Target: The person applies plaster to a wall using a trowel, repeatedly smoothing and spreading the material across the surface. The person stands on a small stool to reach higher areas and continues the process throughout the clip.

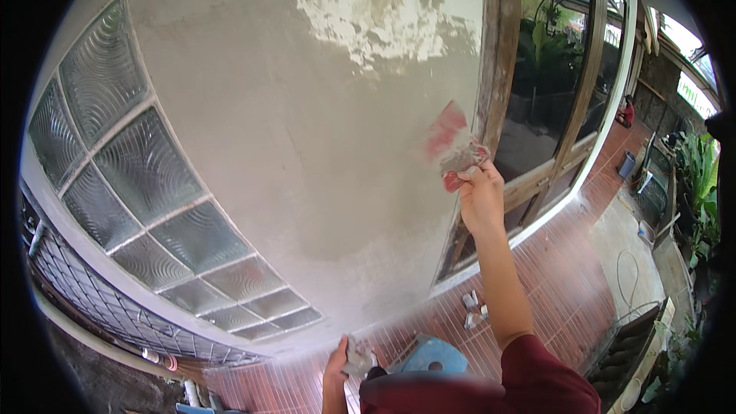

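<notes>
My right hand (481,192) is raised at the grey plastered wall (253,138), shut on a red putty scraper (446,132) smeared with grey paste; its blade is motion-blurred near the wooden window frame (497,46). Pale, flaking patches show higher on the wall. Low in the view, my left hand (337,360) grips a grey, paste-coated object (359,360) whose exact kind I cannot make out. Just right of it, partly behind my body, is a blue plastic item (429,353) on the tiled floor.
Glass blocks (142,176) fill the left wall, above a metal grille (77,268). The red tiled floor (552,276) holds small scattered items (475,307). At far right are plants (701,176), a grey bucket (625,165), a slatted item (621,360) and a person in red (625,113).
</notes>
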The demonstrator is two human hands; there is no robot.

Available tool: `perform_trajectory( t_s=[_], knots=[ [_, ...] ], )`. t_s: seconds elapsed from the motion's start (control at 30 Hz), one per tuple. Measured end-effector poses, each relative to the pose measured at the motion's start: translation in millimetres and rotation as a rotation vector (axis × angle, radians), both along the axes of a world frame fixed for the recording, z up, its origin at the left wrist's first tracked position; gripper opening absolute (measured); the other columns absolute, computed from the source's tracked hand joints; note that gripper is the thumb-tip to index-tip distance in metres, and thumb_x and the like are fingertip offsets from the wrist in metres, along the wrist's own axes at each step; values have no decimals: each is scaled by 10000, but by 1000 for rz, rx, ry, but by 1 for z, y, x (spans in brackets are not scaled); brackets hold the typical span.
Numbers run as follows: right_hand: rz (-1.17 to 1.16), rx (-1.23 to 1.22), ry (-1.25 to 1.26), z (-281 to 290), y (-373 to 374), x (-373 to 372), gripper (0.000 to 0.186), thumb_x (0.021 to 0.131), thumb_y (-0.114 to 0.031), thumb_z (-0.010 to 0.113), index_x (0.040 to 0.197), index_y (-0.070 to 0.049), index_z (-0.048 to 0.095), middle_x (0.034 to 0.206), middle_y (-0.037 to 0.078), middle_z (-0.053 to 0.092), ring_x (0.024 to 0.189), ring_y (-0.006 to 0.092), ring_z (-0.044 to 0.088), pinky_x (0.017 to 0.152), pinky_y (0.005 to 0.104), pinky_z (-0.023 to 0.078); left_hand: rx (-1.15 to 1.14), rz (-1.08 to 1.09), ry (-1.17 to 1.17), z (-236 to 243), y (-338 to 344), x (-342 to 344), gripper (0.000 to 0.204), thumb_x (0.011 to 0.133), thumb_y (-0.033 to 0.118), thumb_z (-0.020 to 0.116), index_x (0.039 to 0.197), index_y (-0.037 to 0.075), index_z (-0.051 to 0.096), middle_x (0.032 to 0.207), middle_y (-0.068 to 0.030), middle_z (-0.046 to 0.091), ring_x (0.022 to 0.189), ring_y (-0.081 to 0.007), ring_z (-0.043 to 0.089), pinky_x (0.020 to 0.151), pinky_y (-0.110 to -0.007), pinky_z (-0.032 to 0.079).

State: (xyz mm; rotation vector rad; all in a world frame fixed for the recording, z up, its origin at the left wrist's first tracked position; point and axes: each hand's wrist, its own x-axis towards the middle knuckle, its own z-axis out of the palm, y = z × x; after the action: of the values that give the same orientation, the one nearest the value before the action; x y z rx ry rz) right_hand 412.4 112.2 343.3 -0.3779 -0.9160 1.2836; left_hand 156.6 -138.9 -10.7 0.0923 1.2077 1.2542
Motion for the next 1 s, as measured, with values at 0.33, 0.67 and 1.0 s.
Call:
perform_trajectory(
  t_s=[0.33, 0.67, 1.0],
  knots=[
    [503, -320, 360, -70, -36, 29, 399, 808, 103, 395, 1195, 34, 463, 1201, 140, 555, 1130, 244, 546, 1002, 366, 445, 337, -113, -115, 167, 67, 20, 522, 971, 463, 401, 992, -30, 573, 633, -69, 528, 549, -165, 495, 616, -309, 486],
    [601, -566, 476, -155, -62, 20, 300, 870, -51, 405, 1150, -1, 498, 1146, 146, 598, 1076, 281, 583, 969, 450, 455, 466, -389, 561, 260, 84, 37, 466, 968, 397, 491, 888, -39, 637, 665, -32, 573, 579, -102, 528, 558, -250, 437],
    [610, -714, 164, -198, -113, 8, 360, 911, -139, 517, 1261, -76, 459, 1229, 77, 570, 1131, 229, 562, 1013, 486, 393, 471, -532, 1322, 250, 99, 48, 423, 921, 378, 567, 838, -28, 649, 669, -84, 620, 593, -152, 542, 567, -305, 437]
  ],
)
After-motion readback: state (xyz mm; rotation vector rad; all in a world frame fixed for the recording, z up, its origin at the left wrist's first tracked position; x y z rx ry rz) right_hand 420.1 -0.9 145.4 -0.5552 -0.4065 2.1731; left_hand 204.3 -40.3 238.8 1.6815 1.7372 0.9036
